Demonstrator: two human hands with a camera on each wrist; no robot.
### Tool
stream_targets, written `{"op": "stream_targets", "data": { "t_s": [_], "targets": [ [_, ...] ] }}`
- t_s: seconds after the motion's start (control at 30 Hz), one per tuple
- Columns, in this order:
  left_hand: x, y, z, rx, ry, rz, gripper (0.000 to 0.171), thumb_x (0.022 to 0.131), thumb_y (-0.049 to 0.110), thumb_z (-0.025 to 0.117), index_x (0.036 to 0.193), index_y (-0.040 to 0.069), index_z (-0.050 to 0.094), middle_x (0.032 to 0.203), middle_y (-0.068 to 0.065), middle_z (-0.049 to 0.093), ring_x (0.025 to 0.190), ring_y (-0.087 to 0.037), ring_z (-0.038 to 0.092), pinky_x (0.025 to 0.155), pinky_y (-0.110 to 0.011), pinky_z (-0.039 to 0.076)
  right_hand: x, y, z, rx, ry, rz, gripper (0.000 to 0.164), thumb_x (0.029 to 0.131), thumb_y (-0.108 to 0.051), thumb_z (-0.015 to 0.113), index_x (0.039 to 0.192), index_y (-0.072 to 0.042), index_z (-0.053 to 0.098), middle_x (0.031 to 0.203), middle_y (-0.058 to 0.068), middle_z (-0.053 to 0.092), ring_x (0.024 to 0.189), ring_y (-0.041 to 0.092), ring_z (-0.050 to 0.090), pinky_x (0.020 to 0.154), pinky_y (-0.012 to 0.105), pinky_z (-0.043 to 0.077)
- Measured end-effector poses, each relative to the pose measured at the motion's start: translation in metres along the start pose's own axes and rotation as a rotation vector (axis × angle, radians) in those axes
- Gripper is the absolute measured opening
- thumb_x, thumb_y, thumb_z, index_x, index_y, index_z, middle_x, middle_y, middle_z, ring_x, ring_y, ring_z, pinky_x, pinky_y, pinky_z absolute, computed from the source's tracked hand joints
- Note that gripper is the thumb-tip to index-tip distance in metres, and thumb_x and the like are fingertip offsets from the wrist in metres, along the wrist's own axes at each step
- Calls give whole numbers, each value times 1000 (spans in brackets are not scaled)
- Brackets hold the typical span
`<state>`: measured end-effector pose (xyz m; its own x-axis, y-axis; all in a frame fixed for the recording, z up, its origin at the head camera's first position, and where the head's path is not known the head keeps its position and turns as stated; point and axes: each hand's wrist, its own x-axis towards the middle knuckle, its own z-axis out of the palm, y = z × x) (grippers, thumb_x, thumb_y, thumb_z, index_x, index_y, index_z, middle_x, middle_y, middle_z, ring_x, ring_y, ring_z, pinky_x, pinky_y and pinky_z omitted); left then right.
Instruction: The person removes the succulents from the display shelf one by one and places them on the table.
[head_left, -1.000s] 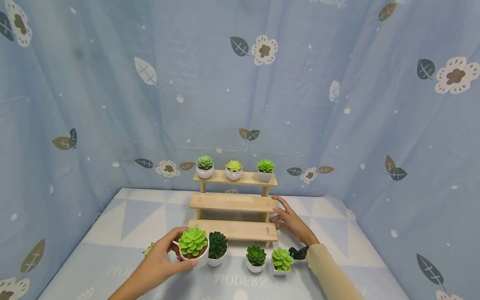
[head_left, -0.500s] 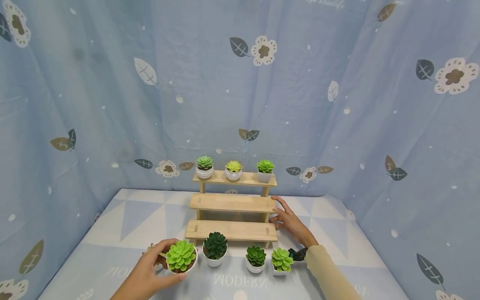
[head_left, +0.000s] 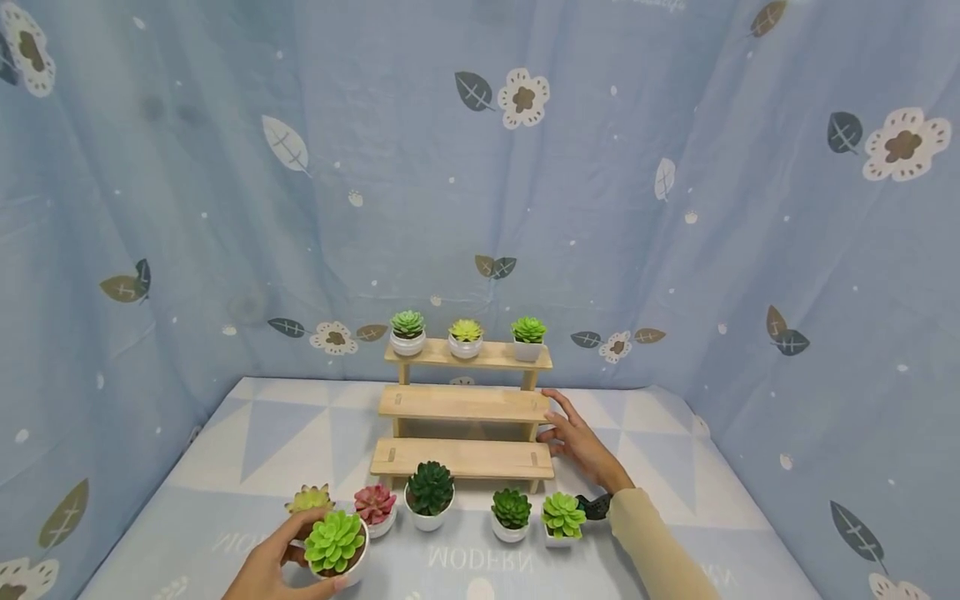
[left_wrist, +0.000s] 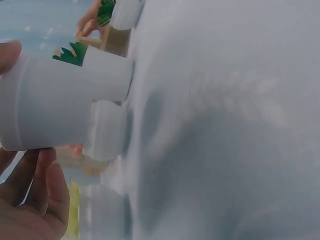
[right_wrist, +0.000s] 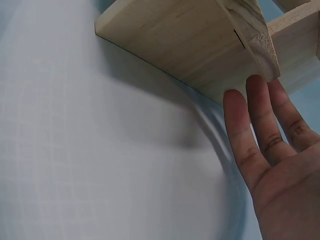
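My left hand (head_left: 272, 562) grips the white pot of a bright green succulent (head_left: 335, 542) at the front left. In the left wrist view, fingers and thumb lie on opposite sides of that pot (left_wrist: 52, 105). My right hand (head_left: 588, 454) touches the right end of a three-tier wooden stand (head_left: 463, 404). Seen from the right wrist, several nearly straight fingers (right_wrist: 261, 117) meet the stand's wooden edge (right_wrist: 257, 47). Close to the left hand are a yellow-green succulent (head_left: 310, 498), a red succulent (head_left: 374, 503) and a dark green succulent (head_left: 430, 490), all potted.
On the stand's top tier stand a pale green succulent (head_left: 407, 327), a yellow one (head_left: 466, 332) and a bright green one (head_left: 528, 332). Two more pots, a green succulent (head_left: 512, 510) and a light green one (head_left: 563, 517), stand front right. A blue patterned curtain (head_left: 480, 167) hangs behind.
My left hand has carried the bright green succulent left and toward me, away from the dark green one. The red succulent has come into view. My right hand stays at the stand.
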<state>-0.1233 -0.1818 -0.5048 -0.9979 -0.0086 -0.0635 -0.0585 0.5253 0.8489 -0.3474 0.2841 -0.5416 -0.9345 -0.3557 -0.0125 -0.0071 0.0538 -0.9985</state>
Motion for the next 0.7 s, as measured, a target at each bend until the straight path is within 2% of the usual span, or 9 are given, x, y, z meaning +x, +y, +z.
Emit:
{"op": "stream_targets", "data": {
  "t_s": [0.17,0.33,0.53,0.7],
  "targets": [
    [1,-8,-1,93,34,-46,87,71,36,95,142,4,55,110,-6,66,92,-16,59,72,-30,52,2,-2,0,10,5,-3,55,109,-41,51,159,-42,29,146,18,45,104,31,65,84,51,54],
    [4,-14,-5,171,51,-43,89,70,41,96,138,0,56,112,-5,67,97,-18,60,72,-30,52,2,-3,-1,6,2,-10,61,109,-41,51,163,-35,23,146,19,44,104,31,65,83,50,55],
    [3,-20,-7,210,61,2,90,70,42,95,138,-2,56,117,-8,64,99,-19,60,70,-27,52,1,-1,-1,4,7,7,56,108,-44,53,158,-43,29,146,18,45,105,31,65,83,49,54],
    [9,-20,-8,253,52,-23,91,72,45,93,137,-6,55,119,-11,62,98,-21,62,72,-32,53,2,1,-1,5,11,8,53,107,-46,54,155,-47,32,147,17,44,106,32,64,82,47,54]
  ]
}}
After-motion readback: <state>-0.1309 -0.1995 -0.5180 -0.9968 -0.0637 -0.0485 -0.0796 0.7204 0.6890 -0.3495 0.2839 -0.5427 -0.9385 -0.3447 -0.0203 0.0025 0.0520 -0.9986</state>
